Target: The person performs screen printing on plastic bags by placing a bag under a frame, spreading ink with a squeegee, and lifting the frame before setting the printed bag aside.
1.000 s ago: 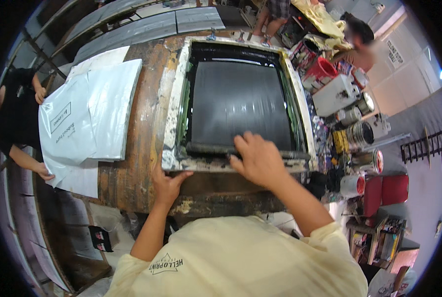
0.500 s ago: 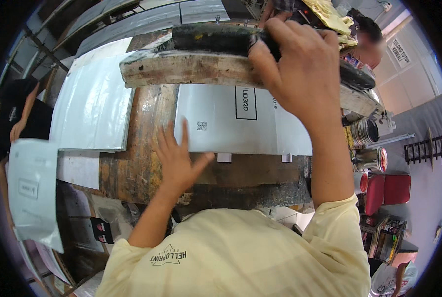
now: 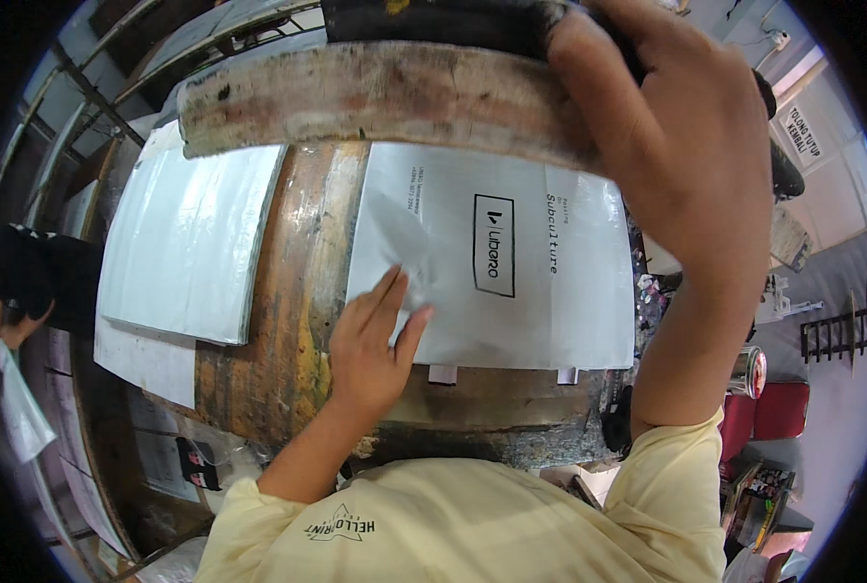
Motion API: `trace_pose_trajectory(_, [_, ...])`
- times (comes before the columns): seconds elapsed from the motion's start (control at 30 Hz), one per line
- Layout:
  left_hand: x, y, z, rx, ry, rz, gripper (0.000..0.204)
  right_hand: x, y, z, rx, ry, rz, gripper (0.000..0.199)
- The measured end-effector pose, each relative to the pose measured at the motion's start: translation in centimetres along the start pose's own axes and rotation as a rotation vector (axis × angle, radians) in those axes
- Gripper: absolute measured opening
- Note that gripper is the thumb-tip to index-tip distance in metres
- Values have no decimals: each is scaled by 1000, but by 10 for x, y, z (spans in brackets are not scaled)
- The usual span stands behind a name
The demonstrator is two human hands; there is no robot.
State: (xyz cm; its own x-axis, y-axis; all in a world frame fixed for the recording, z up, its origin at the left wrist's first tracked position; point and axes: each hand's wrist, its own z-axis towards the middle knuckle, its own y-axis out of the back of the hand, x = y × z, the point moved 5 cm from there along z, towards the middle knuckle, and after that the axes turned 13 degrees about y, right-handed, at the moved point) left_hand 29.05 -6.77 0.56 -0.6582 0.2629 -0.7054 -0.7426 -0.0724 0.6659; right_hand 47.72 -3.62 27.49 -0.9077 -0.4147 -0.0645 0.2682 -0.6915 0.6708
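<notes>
1. Right under the lifted wooden screen frame, a white printed bag lies flat on the stained desk, so the print looks done.
2. Right hand grips the frame edge, holding it up.
3. Left hand rests open, fingers spread on the bag's corner; pulling it off is left.
4. A stack of blank bags waits on the left.

white sheet, black print, paint-stained wooden frame

raised frame overhead, sheet stack left
</notes>
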Motion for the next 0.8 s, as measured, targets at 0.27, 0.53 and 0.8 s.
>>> trace_pose_trajectory(0.27, [39, 69, 26, -239, 152, -282, 37, -6, 1, 4, 56, -22, 65, 37])
trace_pose_trajectory(0.53, [251, 232, 100, -36, 469, -290, 61, -13, -9, -13, 176, -97, 10, 41])
trace_pose_trajectory(0.8, [442, 385, 188, 28, 478, -125, 67, 16, -16, -33, 129, -162, -45, 41])
